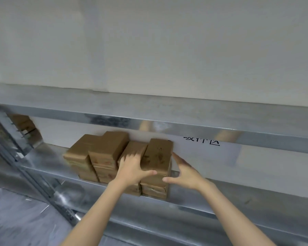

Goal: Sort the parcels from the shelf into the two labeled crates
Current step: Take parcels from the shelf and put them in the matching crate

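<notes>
I am watching both grips flanking the top parcel of the rightmost stack on the metal shelf. The left grip is lying spread, fingers over the neighbouring stack and thumb against the parcel's side. The right grip is hovering splayed just beside the parcel, clamping nothing. I am judging the risk to be an uneven squeeze, with the parcel twisting and dragging those beneath it off the shelf edge. The crates are not showing.
</notes>
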Tool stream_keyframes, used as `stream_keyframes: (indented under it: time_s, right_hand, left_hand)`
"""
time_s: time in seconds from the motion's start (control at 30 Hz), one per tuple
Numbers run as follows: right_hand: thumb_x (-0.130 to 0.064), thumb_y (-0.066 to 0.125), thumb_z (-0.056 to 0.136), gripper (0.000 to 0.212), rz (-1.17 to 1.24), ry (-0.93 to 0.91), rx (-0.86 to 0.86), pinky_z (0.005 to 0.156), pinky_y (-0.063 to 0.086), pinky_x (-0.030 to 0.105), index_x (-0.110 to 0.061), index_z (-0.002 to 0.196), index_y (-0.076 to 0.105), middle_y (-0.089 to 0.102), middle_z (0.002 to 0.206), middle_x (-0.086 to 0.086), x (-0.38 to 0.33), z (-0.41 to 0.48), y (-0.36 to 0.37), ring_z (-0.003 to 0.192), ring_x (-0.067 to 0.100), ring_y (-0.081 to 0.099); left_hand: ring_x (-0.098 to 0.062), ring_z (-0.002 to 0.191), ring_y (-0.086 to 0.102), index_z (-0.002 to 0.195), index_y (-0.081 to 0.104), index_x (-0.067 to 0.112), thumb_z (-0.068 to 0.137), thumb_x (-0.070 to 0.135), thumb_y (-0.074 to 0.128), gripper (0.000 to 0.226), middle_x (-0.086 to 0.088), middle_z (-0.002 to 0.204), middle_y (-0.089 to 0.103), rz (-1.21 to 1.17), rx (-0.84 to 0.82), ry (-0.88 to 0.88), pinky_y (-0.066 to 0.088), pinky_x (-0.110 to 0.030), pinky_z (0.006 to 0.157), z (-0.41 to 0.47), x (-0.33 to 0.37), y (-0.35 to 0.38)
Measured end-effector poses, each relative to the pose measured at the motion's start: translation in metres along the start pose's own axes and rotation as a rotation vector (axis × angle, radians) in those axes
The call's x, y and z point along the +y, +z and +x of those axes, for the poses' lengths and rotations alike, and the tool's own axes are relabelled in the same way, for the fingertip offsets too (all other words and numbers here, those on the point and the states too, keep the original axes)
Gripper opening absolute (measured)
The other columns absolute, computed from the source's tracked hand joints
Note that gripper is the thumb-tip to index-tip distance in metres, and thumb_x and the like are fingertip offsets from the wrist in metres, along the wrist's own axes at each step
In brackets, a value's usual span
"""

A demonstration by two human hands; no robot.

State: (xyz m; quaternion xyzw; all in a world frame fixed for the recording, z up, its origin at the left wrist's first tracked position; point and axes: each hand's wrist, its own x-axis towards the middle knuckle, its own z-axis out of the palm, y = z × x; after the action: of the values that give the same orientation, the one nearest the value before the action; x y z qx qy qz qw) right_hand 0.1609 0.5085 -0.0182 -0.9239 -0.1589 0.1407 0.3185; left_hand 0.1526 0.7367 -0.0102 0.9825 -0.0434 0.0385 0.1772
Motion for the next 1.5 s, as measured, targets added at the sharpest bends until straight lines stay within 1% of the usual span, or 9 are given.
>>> stream_keyframes:
  time_s: [0.2,0.4,0.7,0.83,1.1,1.17,1.27,1.33,1.5]
  right_hand:
    - [-0.053,0.081,0.071,0.129,0.074,0.051,-0.012,0.111,0.024,0.023,-0.03,0.156,-0.014,0.005,0.165,-0.005,0.002,0.029,0.022,0.149,0.017,0.019]
    - [-0.045,0.082,0.075,0.128,0.121,0.061,0.013,0.106,0.021,0.013,-0.026,0.155,-0.016,0.011,0.164,-0.003,0.001,0.038,0.035,0.147,0.015,0.022]
    - [-0.039,0.084,0.075,0.129,0.141,0.037,0.09,0.106,0.021,0.01,-0.025,0.154,-0.018,0.016,0.164,-0.002,0.002,0.025,0.032,0.146,0.014,0.026]
    - [-0.036,0.085,0.073,0.131,0.15,0.042,0.154,0.11,0.025,0.014,-0.022,0.155,-0.017,0.021,0.162,-0.001,0.01,0.001,0.02,0.145,0.013,0.029]
    - [-0.028,0.09,0.067,0.139,0.258,0.104,0.296,0.117,0.03,0.031,-0.027,0.155,-0.018,0.031,0.157,-0.004,0.047,-0.103,-0.017,0.143,0.012,0.032]
    - [-0.026,0.093,0.063,0.146,0.34,0.115,0.321,0.115,0.033,0.029,-0.033,0.152,-0.023,0.036,0.152,-0.012,0.058,-0.141,-0.028,0.139,0.006,0.037]
    - [-0.024,0.095,0.06,0.154,0.461,0.137,0.37,0.112,0.033,0.017,-0.035,0.146,-0.033,0.024,0.154,-0.016,0.078,-0.206,-0.043,0.141,0.001,0.03]
    - [-0.028,0.094,0.061,0.153,0.496,0.166,0.427,0.107,0.033,0.012,-0.039,0.142,-0.035,0.017,0.158,-0.013,0.089,-0.253,-0.052,0.141,0.001,0.027]
    - [-0.059,0.09,0.048,0.155,0.543,0.309,0.704,0.119,0.026,0.051,-0.036,0.151,-0.023,0.013,0.162,0.001,0.114,-0.376,-0.074,0.149,0.018,0.02]
  left_hand:
    - [-0.023,0.141,0.028,0.154,0.013,0.021,0.052,0.086,0.063,0.131,-0.003,0.154,0.031,-0.065,-0.107,0.085,0.018,-0.044,0.118,0.02,-0.034,0.027]
    - [-0.019,0.141,0.025,0.15,0.024,0.02,0.057,0.079,0.067,0.118,0.001,0.153,0.031,-0.089,-0.05,0.153,0.011,-0.049,0.119,0.028,-0.041,0.037]
    - [-0.017,0.131,0.041,0.145,0.034,0.017,0.054,0.068,0.077,0.113,0.001,0.141,0.047,-0.185,-0.028,0.207,0.029,-0.047,0.111,0.024,-0.023,0.031]
    - [-0.017,0.123,0.048,0.141,0.035,0.026,0.052,0.066,0.078,0.107,0.007,0.134,0.051,-0.261,-0.04,0.223,0.042,-0.045,0.1,0.016,0.003,0.027]
    - [-0.017,0.122,0.046,0.142,0.031,0.025,0.053,0.044,0.091,0.109,0.004,0.133,0.05,-0.484,-0.202,0.316,0.042,-0.04,0.102,-0.017,0.102,0.041]
    - [-0.012,0.12,0.049,0.141,0.032,0.024,0.054,0.037,0.093,0.107,0.007,0.133,0.049,-0.587,-0.303,0.339,0.043,-0.031,0.101,-0.032,0.135,0.046]
    - [0.011,0.11,0.051,0.133,0.033,0.031,0.059,0.03,0.091,0.094,0.023,0.125,0.048,-0.742,-0.451,0.361,0.042,-0.004,0.082,-0.061,0.19,0.055]
    - [0.022,0.102,0.049,0.133,0.034,0.032,0.066,0.032,0.086,0.085,0.027,0.123,0.046,-0.815,-0.506,0.376,0.04,-0.001,0.076,-0.085,0.229,0.063]
    - [-0.002,0.125,0.043,0.148,0.027,0.033,0.08,0.038,0.075,0.083,0.014,0.142,0.037,-0.857,-0.569,0.498,0.04,-0.02,0.102,-0.154,0.339,0.089]
